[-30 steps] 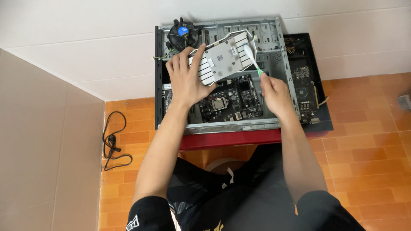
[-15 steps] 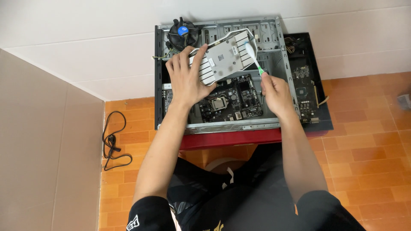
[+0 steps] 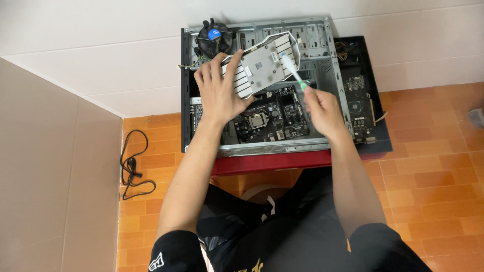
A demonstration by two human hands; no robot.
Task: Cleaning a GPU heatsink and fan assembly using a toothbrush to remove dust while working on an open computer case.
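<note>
Between the earlier frames and now the right hand [image 3: 322, 108] sits a little higher and the brush tip reaches further onto the card – the change is small. Both hands are in the upper middle of the frame, over the open computer case [image 3: 327, 65].

On the left, the left hand [image 3: 219, 95] holds the white graphics card [image 3: 262, 65] from below and from its left end. Its fingers are spread wide along the card's edge and the thumb presses at the lower side, so the grip is open but firm on the card. That card is lifted and tilted above the case, with its right end higher in the frame.

On the right, the right hand is closed around the green handle of a toothbrush [image 3: 295, 75]. The white brush head touches the right part of the card. I cannot tell how tightly the fingers close, because the back of the hand hides them.

Below the card, inside the case, lies the motherboard [image 3: 272, 116] with its square processor socket. A round cooler fan [image 3: 214, 39] with a blue centre rests at the upper left corner of the case. To the right of the case, a dark side panel [image 3: 378, 131] carries another circuit card [image 3: 359, 108]. The case stands on a red stool [image 3: 272, 162]. At the left of the frame a black cable [image 3: 132, 166] lies on the orange tiled floor [image 3: 428, 166].
</note>
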